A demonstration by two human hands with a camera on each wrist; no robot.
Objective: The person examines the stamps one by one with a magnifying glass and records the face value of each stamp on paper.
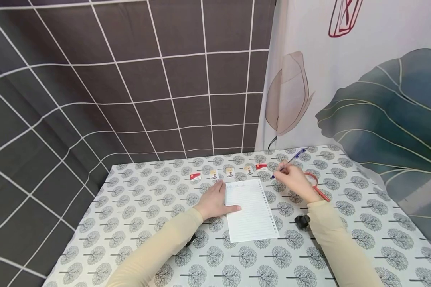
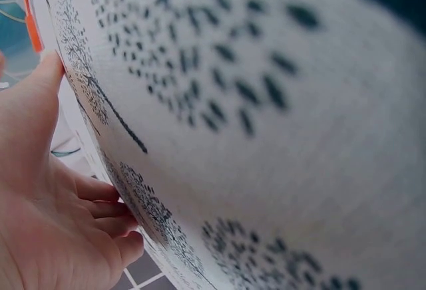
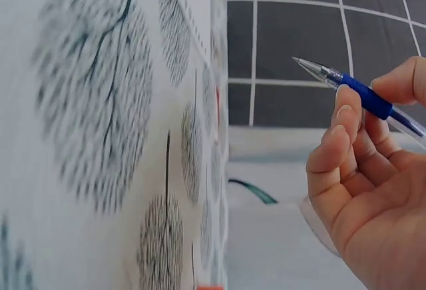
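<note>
A sheet of lined loose-leaf paper [image 1: 251,215] lies on the table, its punched holes along the right edge. Faint handwriting [image 1: 236,185] shows on its top line. My left hand [image 1: 214,201] rests at the paper's left edge, with the thumb across the sheet and the fingers extended. To the right of the paper, my right hand [image 1: 296,182] pinches a blue pen [image 3: 365,95] between thumb and fingers. The pen's tip is bare and raised off the tablecloth in the right wrist view, pointing away from the hand.
Several small cards stand in a row beyond the paper, among them a red-and-white card [image 1: 195,176] at the left and another red-and-white card [image 1: 261,167] at the right. A red looped object [image 1: 323,194] lies beside my right wrist. A tree-patterned cloth [image 1: 136,239] covers the table.
</note>
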